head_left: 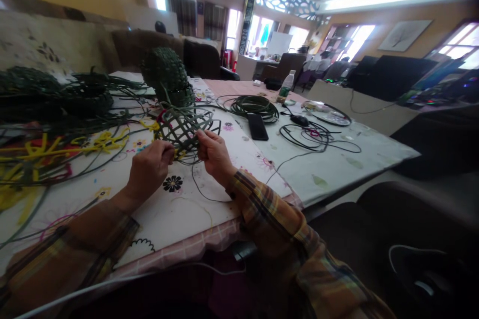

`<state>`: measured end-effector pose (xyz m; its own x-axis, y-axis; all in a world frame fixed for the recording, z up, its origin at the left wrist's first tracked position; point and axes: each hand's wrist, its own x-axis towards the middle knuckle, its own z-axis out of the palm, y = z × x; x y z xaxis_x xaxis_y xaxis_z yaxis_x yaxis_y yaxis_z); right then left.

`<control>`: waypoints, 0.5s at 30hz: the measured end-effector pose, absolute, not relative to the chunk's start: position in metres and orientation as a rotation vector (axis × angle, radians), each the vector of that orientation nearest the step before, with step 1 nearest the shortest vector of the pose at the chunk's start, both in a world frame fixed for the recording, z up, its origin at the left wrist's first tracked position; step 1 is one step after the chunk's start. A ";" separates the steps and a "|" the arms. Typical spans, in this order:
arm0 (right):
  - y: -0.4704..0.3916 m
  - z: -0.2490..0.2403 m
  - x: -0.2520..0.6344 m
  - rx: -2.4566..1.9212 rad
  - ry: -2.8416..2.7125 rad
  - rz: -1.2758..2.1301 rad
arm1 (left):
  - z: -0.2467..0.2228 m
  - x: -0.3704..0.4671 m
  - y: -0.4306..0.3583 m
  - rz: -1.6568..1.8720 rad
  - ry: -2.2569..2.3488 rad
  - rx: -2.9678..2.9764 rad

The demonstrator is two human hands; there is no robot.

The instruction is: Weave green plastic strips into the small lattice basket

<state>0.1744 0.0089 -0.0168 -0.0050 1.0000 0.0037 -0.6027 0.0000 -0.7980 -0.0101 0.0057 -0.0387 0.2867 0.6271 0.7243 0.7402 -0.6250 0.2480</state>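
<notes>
An open lattice weave of dark green strips (183,128) stands on the flower-patterned tabletop in front of me, with bits of yellow and red tie at its edges. My right hand (215,155) pinches its right side between thumb and fingers. At its lower left, my left hand (152,163) is closed with the fingertips curled in; what lies inside them is hidden. A thin dark cord (198,187) runs down from the weave and along the table past my right wrist. Just behind the weave stands a finished-looking dark green woven piece (166,72).
Yellow strips (41,152) and dark green woven pieces (86,97) crowd the left. Toward the right lie a coil of green strip (254,105), a black phone (258,127), a computer mouse (299,120), looped cable (305,137) and a bottle (286,87). A white cable (209,265) crosses below the table edge.
</notes>
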 end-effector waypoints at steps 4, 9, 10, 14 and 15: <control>0.010 -0.013 0.179 -0.709 -0.662 1.488 | -0.033 -0.012 0.006 -1.292 -1.328 -2.499; 0.009 -0.012 0.179 -0.670 -0.716 1.510 | -0.031 -0.012 0.005 -1.351 -1.426 -2.420; 0.008 -0.012 0.179 -0.669 -0.727 1.515 | -0.032 -0.011 0.005 -1.370 -1.446 -2.400; 0.007 -0.012 0.176 -0.676 -0.722 1.544 | -0.037 -0.009 0.006 -1.440 -1.455 -2.325; 0.007 -0.012 0.176 -0.675 -0.713 1.545 | -0.039 -0.009 0.006 -1.482 -1.458 -2.317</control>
